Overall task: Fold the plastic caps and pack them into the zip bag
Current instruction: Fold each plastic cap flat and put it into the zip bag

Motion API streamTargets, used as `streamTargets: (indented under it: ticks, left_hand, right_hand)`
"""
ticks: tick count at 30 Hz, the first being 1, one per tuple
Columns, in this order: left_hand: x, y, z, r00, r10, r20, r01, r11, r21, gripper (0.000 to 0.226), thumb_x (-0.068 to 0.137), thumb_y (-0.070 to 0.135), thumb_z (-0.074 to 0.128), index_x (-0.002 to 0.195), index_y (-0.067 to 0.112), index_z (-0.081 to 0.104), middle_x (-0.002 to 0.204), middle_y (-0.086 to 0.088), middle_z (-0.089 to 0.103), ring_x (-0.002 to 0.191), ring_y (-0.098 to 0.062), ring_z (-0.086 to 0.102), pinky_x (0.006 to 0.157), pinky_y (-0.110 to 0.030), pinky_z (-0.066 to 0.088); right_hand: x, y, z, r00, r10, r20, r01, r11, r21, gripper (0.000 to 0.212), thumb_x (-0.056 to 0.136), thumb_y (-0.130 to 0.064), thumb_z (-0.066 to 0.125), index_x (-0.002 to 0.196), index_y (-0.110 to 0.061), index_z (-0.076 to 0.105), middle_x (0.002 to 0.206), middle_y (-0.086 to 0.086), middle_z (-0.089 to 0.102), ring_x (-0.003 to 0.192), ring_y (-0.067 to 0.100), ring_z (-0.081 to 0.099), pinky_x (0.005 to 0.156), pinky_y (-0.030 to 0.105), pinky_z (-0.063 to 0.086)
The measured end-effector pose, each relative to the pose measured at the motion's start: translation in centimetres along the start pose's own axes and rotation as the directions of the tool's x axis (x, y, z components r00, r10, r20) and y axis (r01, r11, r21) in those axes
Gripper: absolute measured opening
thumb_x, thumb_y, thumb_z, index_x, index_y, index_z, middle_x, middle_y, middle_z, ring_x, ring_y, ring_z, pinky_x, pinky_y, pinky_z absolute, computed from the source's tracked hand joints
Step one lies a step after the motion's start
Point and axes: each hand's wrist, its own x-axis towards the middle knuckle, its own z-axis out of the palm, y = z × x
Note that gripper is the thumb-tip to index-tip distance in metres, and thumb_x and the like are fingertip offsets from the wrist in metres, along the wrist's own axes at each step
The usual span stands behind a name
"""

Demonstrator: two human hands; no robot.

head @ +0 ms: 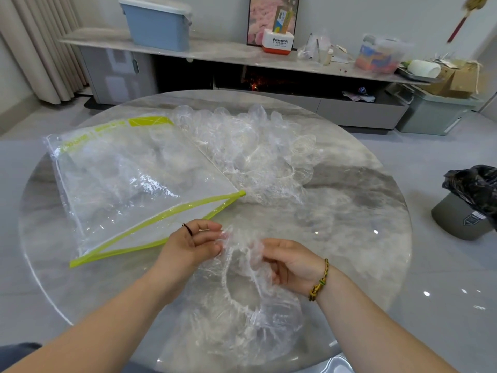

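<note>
Round and marbled grey, the table (349, 189) carries a clear zip bag (139, 184) with a lime-green zipper, its mouth gaping toward the person, and a heap of clear plastic caps (258, 146) just beyond the bag's right edge. Near the front edge, 2 hands hold 1 crinkled cap (242, 286) between them: the left hand (191, 246) pinches its rim at the top, and the right hand (293, 265) has its fingers curled into the elastic edge. A bin (468, 211) lined with a black bag stands on the floor to the right.
</note>
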Motion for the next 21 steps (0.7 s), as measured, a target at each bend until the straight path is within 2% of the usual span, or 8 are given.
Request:
streamTargets:
  ticks: [4, 7, 9, 11, 14, 16, 18, 21]
  left_hand:
    - [0.5, -0.3, -0.5, 0.997, 0.02, -0.07, -0.014, 0.995, 0.094, 0.035, 0.08, -0.022, 0.052, 0.083, 0.012, 0.058, 0.056, 0.008, 0.067, 0.052, 0.003, 0.059, 0.049, -0.009, 0.045]
    - [0.9, -0.5, -0.9, 0.989, 0.07, -0.132, -0.035, 0.967, 0.251, 0.04, 0.083, -0.022, 0.041, 0.078, 0.014, 0.056, 0.055, 0.01, 0.066, 0.052, 0.007, 0.06, 0.046, -0.008, 0.042]
    - [1.0, -0.6, -1.0, 0.981, 0.108, -0.161, -0.045, 0.935, 0.35, 0.044, 0.083, -0.023, 0.037, 0.076, 0.016, 0.055, 0.067, 0.007, 0.065, 0.053, 0.006, 0.06, 0.045, -0.007, 0.041]
    - [1.1, -0.9, -0.9, 0.973, 0.145, -0.178, -0.05, 0.891, 0.451, 0.045, 0.082, -0.022, 0.037, 0.074, 0.02, 0.053, 0.074, 0.002, 0.061, 0.056, 0.004, 0.06, 0.048, -0.006, 0.041]
    - [1.3, -1.3, -1.2, 0.961, 0.182, -0.207, -0.029, 0.814, 0.58, 0.04, 0.084, -0.015, 0.041, 0.073, 0.023, 0.046, 0.08, 0.003, 0.059, 0.061, 0.004, 0.059, 0.05, -0.012, 0.041]
    - [1.2, -1.6, -1.6, 0.954, 0.203, -0.218, -0.001, 0.735, 0.678, 0.038, 0.085, -0.011, 0.043, 0.071, 0.024, 0.043, 0.085, -0.001, 0.059, 0.073, -0.013, 0.057, 0.053, -0.02, 0.038]
    - [1.3, -2.0, -2.1, 0.947, 0.288, -0.142, -0.067, 0.61, 0.789, 0.042, 0.083, -0.011, 0.043, 0.068, 0.027, 0.043, 0.092, -0.001, 0.057, 0.081, -0.02, 0.052, 0.061, -0.024, 0.035]
    - [1.0, -1.1, -2.7, 0.871, 0.465, 0.161, -0.351, 0.358, 0.865, 0.044, 0.072, -0.006, 0.028, 0.068, 0.024, 0.061, 0.094, -0.002, 0.064, 0.086, -0.011, 0.047, 0.072, -0.021, 0.041]
  right_hand:
    - [0.6, -0.1, -0.5, 0.959, -0.15, -0.238, 0.156, 0.988, 0.004, 0.02, 0.086, 0.006, 0.053, 0.073, -0.009, 0.058, 0.048, -0.004, 0.055, 0.041, 0.004, 0.048, 0.043, 0.015, 0.04]
    - [0.4, -0.5, -0.9, 0.813, -0.397, -0.425, 0.332, 0.917, -0.222, 0.029, 0.086, 0.009, 0.053, 0.068, -0.014, 0.056, 0.042, -0.009, 0.054, 0.038, -0.004, 0.048, 0.044, 0.008, 0.039]
    - [0.2, -0.8, -1.2, 0.694, -0.548, -0.467, 0.412, 0.834, -0.365, 0.031, 0.085, 0.008, 0.054, 0.068, -0.018, 0.057, 0.053, -0.008, 0.056, 0.044, -0.005, 0.05, 0.05, 0.006, 0.041]
    - [-0.1, -0.9, -1.1, 0.622, -0.644, -0.446, 0.415, 0.754, -0.51, 0.033, 0.086, 0.005, 0.054, 0.069, -0.023, 0.057, 0.066, -0.007, 0.056, 0.054, -0.008, 0.051, 0.055, 0.005, 0.042]
    - [-0.3, -0.6, -1.0, 0.606, -0.68, -0.412, 0.367, 0.699, -0.614, 0.034, 0.087, 0.002, 0.053, 0.077, -0.031, 0.052, 0.083, -0.014, 0.052, 0.066, -0.007, 0.05, 0.06, 0.001, 0.04]
    - [-0.3, -0.1, -1.1, 0.601, -0.724, -0.338, 0.337, 0.613, -0.714, 0.032, 0.087, 0.0, 0.053, 0.084, -0.031, 0.047, 0.089, -0.018, 0.046, 0.075, -0.004, 0.047, 0.066, -0.001, 0.036]
    - [-0.6, 0.2, -1.1, 0.56, -0.808, -0.181, 0.334, 0.421, -0.843, 0.021, 0.085, -0.003, 0.053, 0.086, -0.024, 0.048, 0.088, -0.021, 0.042, 0.081, -0.003, 0.045, 0.073, -0.003, 0.032]
    - [-1.1, 0.8, -1.1, 0.551, -0.83, 0.091, 0.378, 0.151, -0.914, 0.014, 0.075, -0.019, 0.044, 0.076, -0.012, 0.057, 0.075, -0.02, 0.045, 0.075, 0.006, 0.043, 0.076, 0.002, 0.031]
